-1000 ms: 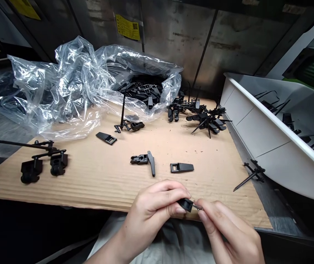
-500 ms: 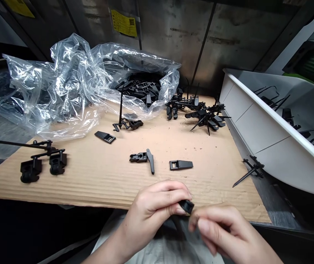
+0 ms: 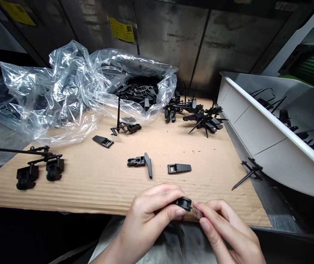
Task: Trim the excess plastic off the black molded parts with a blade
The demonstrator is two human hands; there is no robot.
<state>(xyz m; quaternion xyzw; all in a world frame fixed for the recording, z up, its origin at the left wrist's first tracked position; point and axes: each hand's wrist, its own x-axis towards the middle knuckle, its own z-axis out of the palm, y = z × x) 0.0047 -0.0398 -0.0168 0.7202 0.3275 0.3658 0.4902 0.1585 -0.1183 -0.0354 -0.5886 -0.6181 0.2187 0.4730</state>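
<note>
Cardboard-covered table (image 3: 63, 194) — left hand (image 3: 145, 216) pinches a black plastic clip (image 3: 184, 204). Right hand (image 3: 225, 231) pinches a tiny piece (image 3: 194, 208) at its end, too small to identify.

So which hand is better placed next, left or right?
Probably the right hand: its fingertips are right at the end of the black plastic piece, while the left hand is busy gripping that piece.

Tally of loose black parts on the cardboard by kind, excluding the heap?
Flat slotted black plastic tabs: 2
Black plastic clip with angled arm: 1
Black plastic runner with two clip blocks: 1
Black plastic runner with upright pin: 1
Total: 5
</note>
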